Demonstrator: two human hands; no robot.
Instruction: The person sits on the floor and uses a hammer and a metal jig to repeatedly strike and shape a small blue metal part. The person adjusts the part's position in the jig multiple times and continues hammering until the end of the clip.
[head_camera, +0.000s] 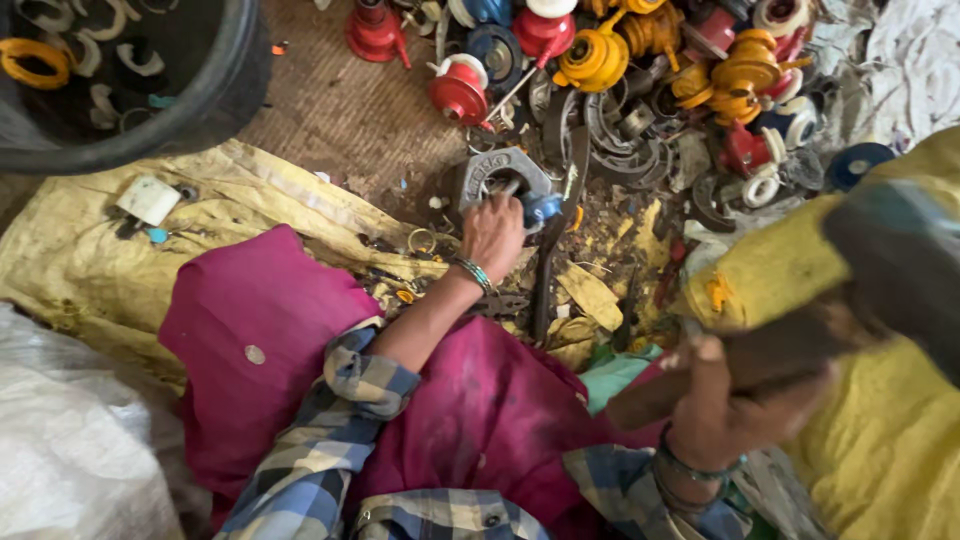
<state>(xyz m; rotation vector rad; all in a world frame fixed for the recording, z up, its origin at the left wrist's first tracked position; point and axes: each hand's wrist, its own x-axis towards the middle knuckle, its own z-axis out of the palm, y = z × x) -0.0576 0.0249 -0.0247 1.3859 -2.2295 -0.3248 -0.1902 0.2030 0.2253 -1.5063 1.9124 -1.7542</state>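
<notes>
Raised close to the lens at the right of the frame, the right hand (725, 405) is clenched around the wooden handle of a hammer (800, 330), whose dark, blurred head sits at the right edge. The fingers wrap fully round the shaft, and a beaded bangle circles the wrist.

Further off, near the centre of the head view, the left hand (492, 232) presses down on a small blue part (541, 208) that rests on a grey metal block (503, 176) with a round hole. The fingers are closed on the part, pinning it against the block; how they lie underneath cannot be seen. A judgement on doing this well: the holding fingers want to stay low and to the side of the blue part, so the strike lands squarely on it and not on knuckles, and the block should sit flat on the floor so that nothing skids.

Materials are mostly hard and worn. At upper centre and upper right lies a heap of plastic fittings (600, 60), red, yellow, white and blue, rounded and flanged, mixed with dark metal rings and brackets. A black rubbery tub (200, 110) at upper left holds white and yellow ring pieces. Coarse yellow sacking (100, 260) spreads across the left, crumpled and dusty, and a woven white sack (70, 450) fills the lower left. Magenta cloth (250, 330) covers the lap, soft and stained, and checked blue sleeves (330, 450) cover both arms.
</notes>
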